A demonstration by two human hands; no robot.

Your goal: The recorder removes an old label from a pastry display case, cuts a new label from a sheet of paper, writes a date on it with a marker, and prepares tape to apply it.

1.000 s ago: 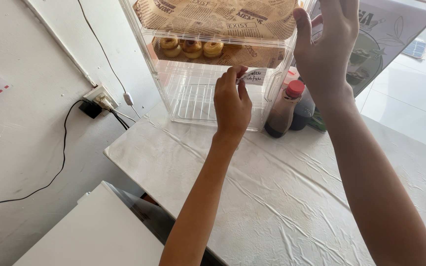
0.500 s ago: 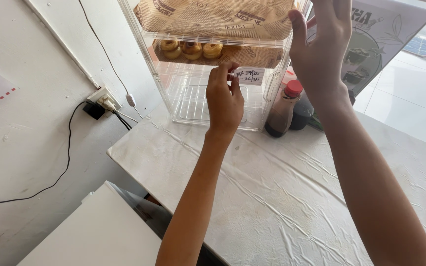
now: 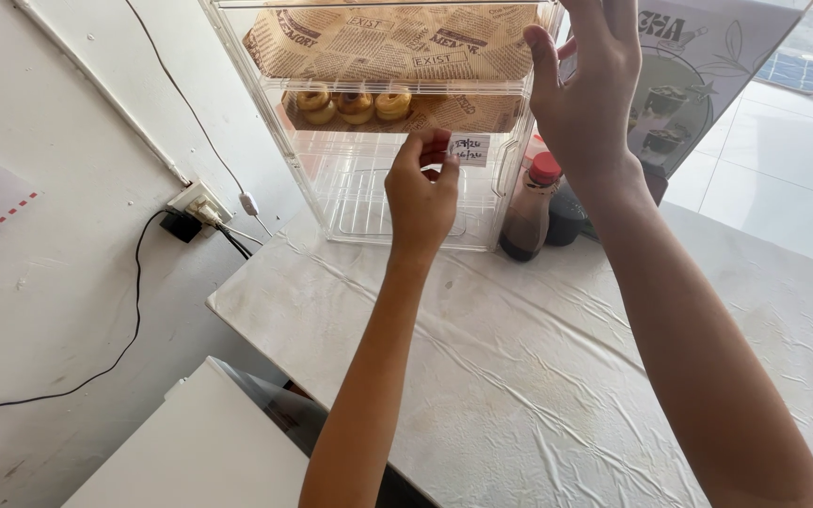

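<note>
A clear plastic display case [image 3: 331, 179] stands at the back of the table, with shelves lined in newspaper-print paper [image 3: 388, 42]. Small round pastries [image 3: 354, 102] sit on the middle shelf. My left hand [image 3: 422, 193] is raised in front of the case, its fingertips pinching a small white label [image 3: 470, 149] stuck on the case's front. My right hand [image 3: 583, 89] rests with fingers spread against the upper right corner of the case. The bottom shelf holds nothing visible.
A dark sauce bottle with a red cap [image 3: 529, 209] stands just right of the case, a printed poster board [image 3: 708, 66] behind it. The table [image 3: 538, 376] has a crinkled white covering. A wall socket with plug and cable [image 3: 195, 212] is at left; a white box [image 3: 190, 452] sits below.
My left hand has risen slightly from the case's lower front to the white label. My right hand has stayed on the case's upper right corner.
</note>
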